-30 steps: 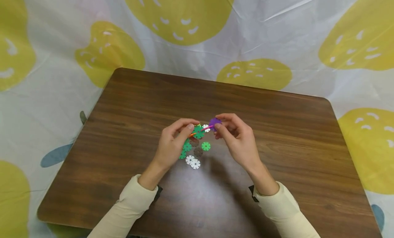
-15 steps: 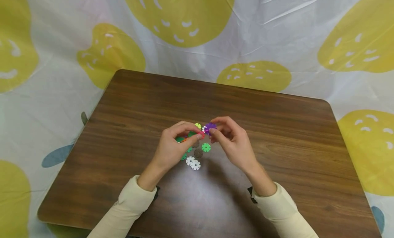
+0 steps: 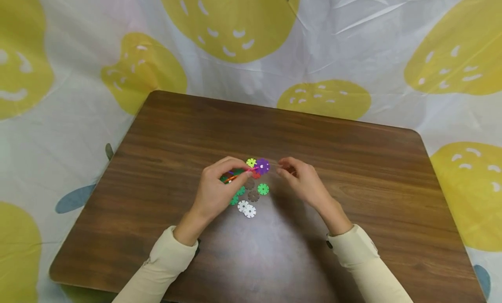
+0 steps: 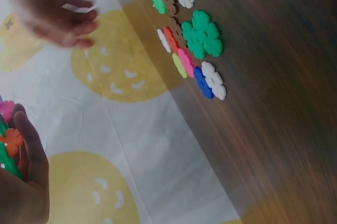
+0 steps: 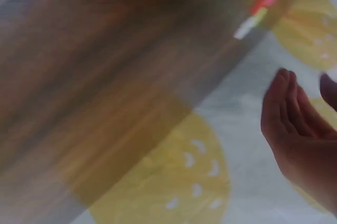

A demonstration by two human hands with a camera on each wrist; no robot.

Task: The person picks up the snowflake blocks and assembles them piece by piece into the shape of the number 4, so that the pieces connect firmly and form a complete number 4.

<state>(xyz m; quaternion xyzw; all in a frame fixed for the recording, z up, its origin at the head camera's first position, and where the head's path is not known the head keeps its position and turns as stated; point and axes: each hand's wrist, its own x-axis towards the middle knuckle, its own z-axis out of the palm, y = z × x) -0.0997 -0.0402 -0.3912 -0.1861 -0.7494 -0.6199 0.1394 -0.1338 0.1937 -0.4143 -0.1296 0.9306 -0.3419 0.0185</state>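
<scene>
My left hand (image 3: 217,183) pinches a joined chain of notched, flower-edged interlocking discs above the table. A purple disc (image 3: 262,166) forms its right end, attached to a pink disc (image 3: 251,169) seen nearly edge-on. Closer to the palm are an orange disc (image 4: 11,141) and a green one (image 4: 9,161); the fingers hide part of the chain. To the right of the purple disc, apart from it, my right hand (image 3: 306,179) hovers with fingers loosely bent. Nothing shows between its thumb and fingers (image 5: 284,98) in the right wrist view.
Loose discs lie beneath the hands on the brown table (image 3: 353,172): white (image 3: 249,211), brown (image 3: 253,195), bright green (image 3: 263,189), yellow (image 3: 251,163), and blue (image 4: 202,83), among others. A cloth with yellow patterns (image 3: 323,98) hangs behind the table.
The right hand brought the purple disc leftward to the pink one, then released it and drew back to the right. The purple disc now stays on the chain in the left hand.
</scene>
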